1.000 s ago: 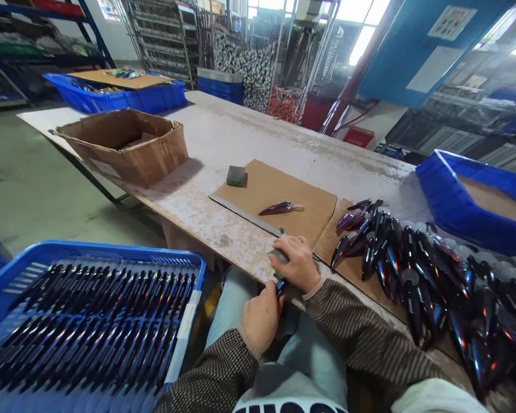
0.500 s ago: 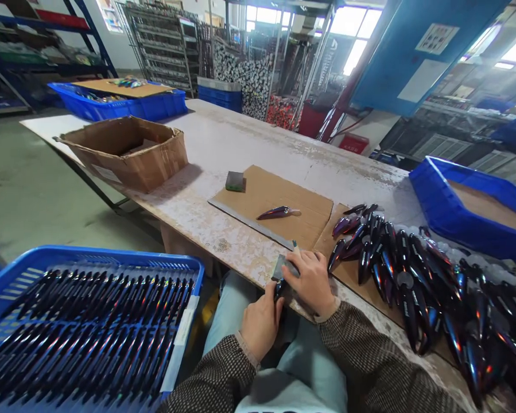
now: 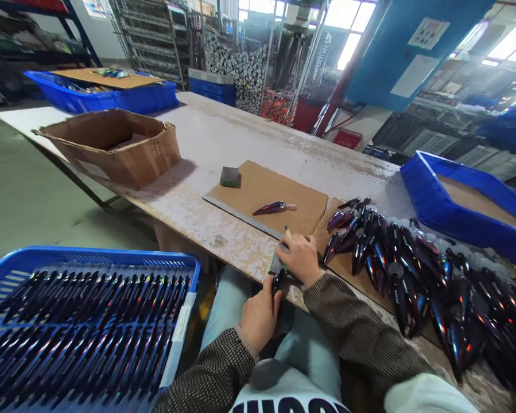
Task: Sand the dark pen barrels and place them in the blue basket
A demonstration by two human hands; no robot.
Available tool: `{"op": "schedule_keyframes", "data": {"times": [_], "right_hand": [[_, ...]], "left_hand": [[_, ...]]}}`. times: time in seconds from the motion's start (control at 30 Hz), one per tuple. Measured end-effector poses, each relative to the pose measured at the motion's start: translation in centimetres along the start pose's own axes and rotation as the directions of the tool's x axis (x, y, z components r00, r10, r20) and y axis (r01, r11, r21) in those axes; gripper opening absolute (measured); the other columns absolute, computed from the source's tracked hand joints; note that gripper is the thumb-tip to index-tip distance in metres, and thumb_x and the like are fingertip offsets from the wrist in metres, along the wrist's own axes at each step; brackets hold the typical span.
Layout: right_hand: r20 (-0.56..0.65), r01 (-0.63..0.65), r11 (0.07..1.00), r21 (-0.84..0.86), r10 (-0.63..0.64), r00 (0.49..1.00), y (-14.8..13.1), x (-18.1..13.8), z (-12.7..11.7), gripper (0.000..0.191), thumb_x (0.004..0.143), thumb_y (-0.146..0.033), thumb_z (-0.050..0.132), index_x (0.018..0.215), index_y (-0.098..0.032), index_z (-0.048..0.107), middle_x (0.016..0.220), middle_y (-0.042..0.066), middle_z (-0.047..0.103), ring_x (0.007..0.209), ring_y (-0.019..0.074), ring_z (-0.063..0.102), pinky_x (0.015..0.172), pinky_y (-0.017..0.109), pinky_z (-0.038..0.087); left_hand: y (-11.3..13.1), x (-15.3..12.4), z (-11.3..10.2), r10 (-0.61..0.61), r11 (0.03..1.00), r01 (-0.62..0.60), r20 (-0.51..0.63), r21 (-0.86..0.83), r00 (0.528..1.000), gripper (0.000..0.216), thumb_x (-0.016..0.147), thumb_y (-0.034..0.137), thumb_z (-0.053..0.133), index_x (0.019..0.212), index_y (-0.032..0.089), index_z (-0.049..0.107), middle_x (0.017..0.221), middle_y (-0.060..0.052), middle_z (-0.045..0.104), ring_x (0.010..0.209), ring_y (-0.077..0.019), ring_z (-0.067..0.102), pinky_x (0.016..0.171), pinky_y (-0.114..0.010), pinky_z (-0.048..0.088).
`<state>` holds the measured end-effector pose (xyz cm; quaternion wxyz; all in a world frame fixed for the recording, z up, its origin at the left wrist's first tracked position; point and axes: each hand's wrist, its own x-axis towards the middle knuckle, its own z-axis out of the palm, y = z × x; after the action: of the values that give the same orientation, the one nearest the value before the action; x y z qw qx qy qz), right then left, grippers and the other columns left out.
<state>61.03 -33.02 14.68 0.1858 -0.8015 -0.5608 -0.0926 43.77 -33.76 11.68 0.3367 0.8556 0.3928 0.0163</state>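
My left hand point(image 3: 258, 320) is closed around a dark, glossy fishing lure point(image 3: 277, 281) at the table's front edge. Just above it, my right hand point(image 3: 301, 258) grips a thin pale stick with a dark bluish tip point(image 3: 287, 230), which pokes up past the fingers; its other end is hidden. Partly under the right hand lies a small grey-green block point(image 3: 275, 263). A single dark lure with a clear lip point(image 3: 271, 207) rests on the cardboard sheet point(image 3: 296, 192) beyond my hands. Another grey block point(image 3: 229, 176) sits at that sheet's left corner.
Many dark lures point(image 3: 395, 269) are heaped on cardboard to the right, beside a blue tray point(image 3: 430, 201). At lower left, a blue basket point(image 3: 197, 265) holds rows of lures. A cardboard box point(image 3: 146, 163) and a blue bin point(image 3: 68, 100) stand on the table's left part.
My right hand has shifted slightly up and left, away from my left hand, uncovering more of the held lure. The whole view has moved a little.
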Motion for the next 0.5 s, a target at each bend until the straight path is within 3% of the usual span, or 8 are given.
{"op": "schedule_keyframes", "data": {"times": [0.07, 0.23, 0.4, 0.5], "right_hand": [[-0.006, -0.032, 0.999, -0.029, 0.032, 0.999, -0.1, 0.6, 0.1, 0.014, 0.092, -0.029, 0.063, 0.082, -0.020, 0.066, 0.085, 0.008, 0.069, 0.093, 0.0271, 0.059, 0.090, 0.043, 0.027], [-0.057, 0.092, 0.995, 0.033, -0.090, 0.994, -0.3, -1.0, -0.1, 0.009, 0.094, -0.028, 0.060, 0.091, -0.022, 0.066, 0.096, 0.007, 0.069, 0.098, 0.0263, 0.058, 0.097, 0.046, 0.024], [-0.016, -0.025, 0.999, -0.039, 0.025, 1.000, 0.2, 0.3, 0.2, 0.013, 0.092, -0.029, 0.065, 0.084, -0.020, 0.068, 0.088, 0.008, 0.069, 0.094, 0.0277, 0.059, 0.092, 0.045, 0.027], [-0.055, 0.036, 0.999, -0.016, -0.037, 0.998, 0.0, -0.2, 0.1, 0.010, 0.093, -0.029, 0.063, 0.090, -0.020, 0.068, 0.093, 0.009, 0.069, 0.097, 0.0278, 0.058, 0.095, 0.046, 0.025]], "left_hand": [[0.0, 0.0, -0.1, -0.016, 1.000, 0.016, -0.002, 0.007, 1.000, 0.039, 0.104, 0.036, 0.030, 0.139, 0.019, 0.038, 0.101, -0.010, 0.075, 0.093, -0.0269, 0.073, 0.076, -0.032, 0.052], [0.0, -0.2, -0.2, 0.006, 1.000, -0.006, 0.031, -0.014, 1.000, 0.036, 0.104, 0.034, 0.030, 0.136, 0.020, 0.040, 0.102, -0.009, 0.075, 0.094, -0.0279, 0.073, 0.073, -0.032, 0.052], [0.1, -0.2, -0.3, -0.004, 1.000, 0.004, 0.002, 0.008, 1.000, 0.039, 0.105, 0.035, 0.030, 0.139, 0.018, 0.037, 0.100, -0.010, 0.075, 0.092, -0.0292, 0.073, 0.073, -0.034, 0.052], [0.0, -0.1, -0.1, -0.007, 1.000, 0.007, 0.016, -0.006, 1.000, 0.038, 0.104, 0.034, 0.030, 0.138, 0.018, 0.037, 0.101, -0.010, 0.075, 0.093, -0.0283, 0.073, 0.073, -0.033, 0.051]]}}
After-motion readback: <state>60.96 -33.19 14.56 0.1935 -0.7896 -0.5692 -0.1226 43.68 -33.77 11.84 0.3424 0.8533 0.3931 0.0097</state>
